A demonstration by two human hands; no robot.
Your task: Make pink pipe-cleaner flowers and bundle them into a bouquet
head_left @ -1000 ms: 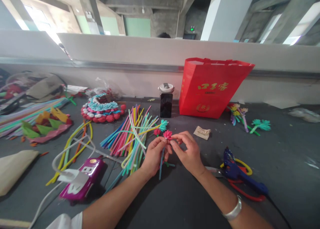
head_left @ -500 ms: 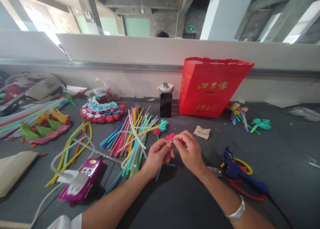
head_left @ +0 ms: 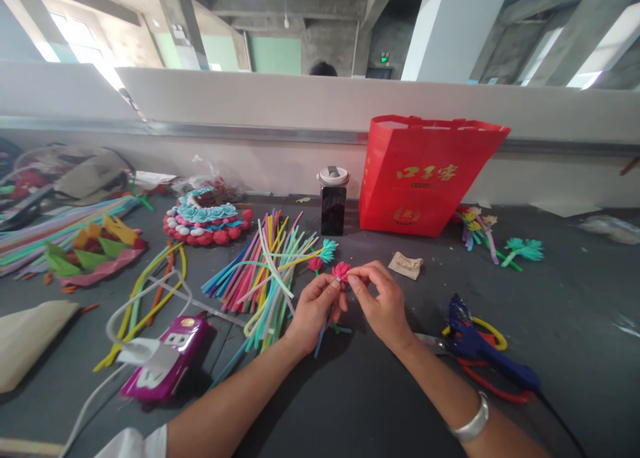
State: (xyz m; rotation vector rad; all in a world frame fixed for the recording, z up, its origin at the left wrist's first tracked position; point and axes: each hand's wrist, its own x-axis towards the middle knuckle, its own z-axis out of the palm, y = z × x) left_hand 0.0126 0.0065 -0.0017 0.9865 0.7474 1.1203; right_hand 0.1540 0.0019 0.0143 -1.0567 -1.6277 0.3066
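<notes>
A pink pipe-cleaner flower is held over the middle of the dark table. My left hand is closed around its base and stem, and a blue-green stem shows below the fingers. With thumb and forefinger together, my right hand pinches at the flower's right edge. Just behind lie a dark red flower and a teal flower. Left of my left hand spreads a pile of coloured pipe cleaners.
A blue glue gun rests over red-and-yellow-handled scissors at right. Behind stand a red bag and a phone against a cup. A purple power strip with cables lies left. A teal flower lies far right.
My right fingers have shifted slightly off the flower's middle to its right edge, so more of the pink petals show. My left hand keeps its hold.
</notes>
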